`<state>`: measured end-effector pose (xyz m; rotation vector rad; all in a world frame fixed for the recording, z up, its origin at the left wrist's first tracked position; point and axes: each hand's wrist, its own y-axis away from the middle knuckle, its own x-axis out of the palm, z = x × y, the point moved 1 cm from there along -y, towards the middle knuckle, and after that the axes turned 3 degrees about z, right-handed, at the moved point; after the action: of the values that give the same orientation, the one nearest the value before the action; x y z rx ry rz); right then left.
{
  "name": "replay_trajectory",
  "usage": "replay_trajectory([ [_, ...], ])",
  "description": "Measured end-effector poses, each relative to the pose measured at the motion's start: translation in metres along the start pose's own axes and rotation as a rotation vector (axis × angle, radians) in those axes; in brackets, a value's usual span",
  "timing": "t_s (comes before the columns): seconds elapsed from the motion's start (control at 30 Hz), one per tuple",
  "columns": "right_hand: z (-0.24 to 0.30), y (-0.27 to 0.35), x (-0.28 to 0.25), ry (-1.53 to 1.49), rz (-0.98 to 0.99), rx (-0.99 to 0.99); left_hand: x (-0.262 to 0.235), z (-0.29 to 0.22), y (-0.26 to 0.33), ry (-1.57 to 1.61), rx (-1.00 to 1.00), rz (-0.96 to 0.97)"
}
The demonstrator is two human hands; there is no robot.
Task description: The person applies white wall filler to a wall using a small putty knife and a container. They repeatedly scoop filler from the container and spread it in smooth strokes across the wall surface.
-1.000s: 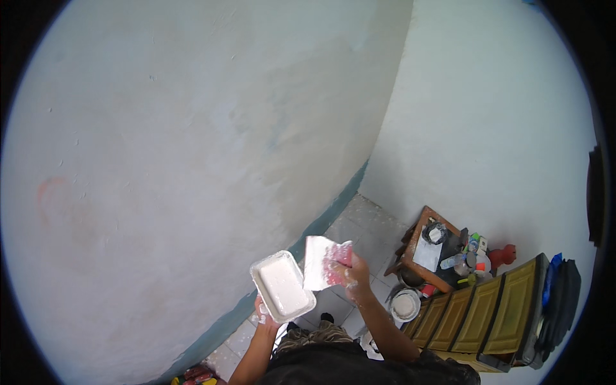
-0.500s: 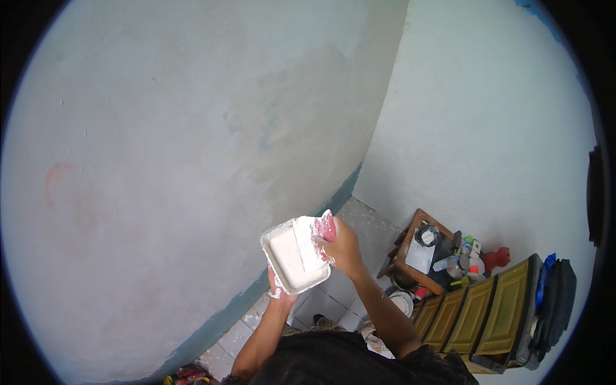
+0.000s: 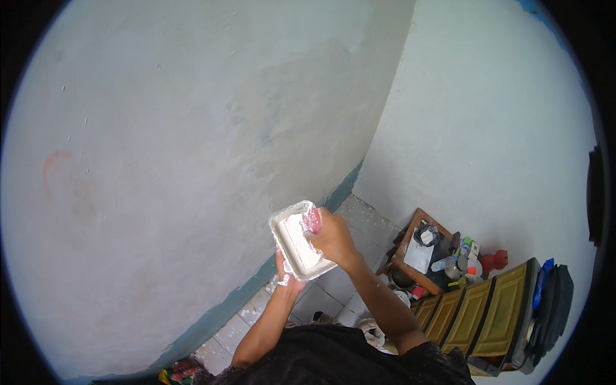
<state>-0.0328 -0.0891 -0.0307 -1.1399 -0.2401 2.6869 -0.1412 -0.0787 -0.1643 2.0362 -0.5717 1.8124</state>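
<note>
My left hand (image 3: 292, 281) holds a small white rectangular tray (image 3: 280, 240) from below, fingers partly hidden beneath it. White paste coats the inside of the tray and smears its rim. Closed round the red, paste-spattered handle of a wide putty knife (image 3: 312, 220) is my right hand (image 3: 334, 239). The knife's white-coated blade lies down inside the tray, its edge towards the left wall of the tray. Some white paste sticks to my left hand near the wrist.
A patchy grey-white wall (image 3: 160, 160) rises at left and meets a paler wall (image 3: 475, 115) at the corner. On the right stand a cluttered wooden table (image 3: 420, 278) and a yellow drawer cabinet (image 3: 504, 311). Tiled floor (image 3: 321, 301) lies below.
The putty knife has moved left and down into the tray, its blade now lower inside. The tray has shifted slightly up and right with my left hand.
</note>
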Motion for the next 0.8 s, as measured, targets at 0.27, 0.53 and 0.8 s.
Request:
replay_trajectory([
  [0.27,0.032,-0.002,-0.03,0.319,-0.087,-0.068,0.024,0.008,-0.002,0.049,0.058,-0.012],
  [0.53,0.029,-0.008,0.02,0.551,0.107,-0.147,0.025,0.017,-0.006,0.06,0.056,-0.027],
  [0.8,0.027,-0.003,0.023,0.534,0.156,-0.129,0.019,0.029,-0.017,0.084,0.082,-0.052],
])
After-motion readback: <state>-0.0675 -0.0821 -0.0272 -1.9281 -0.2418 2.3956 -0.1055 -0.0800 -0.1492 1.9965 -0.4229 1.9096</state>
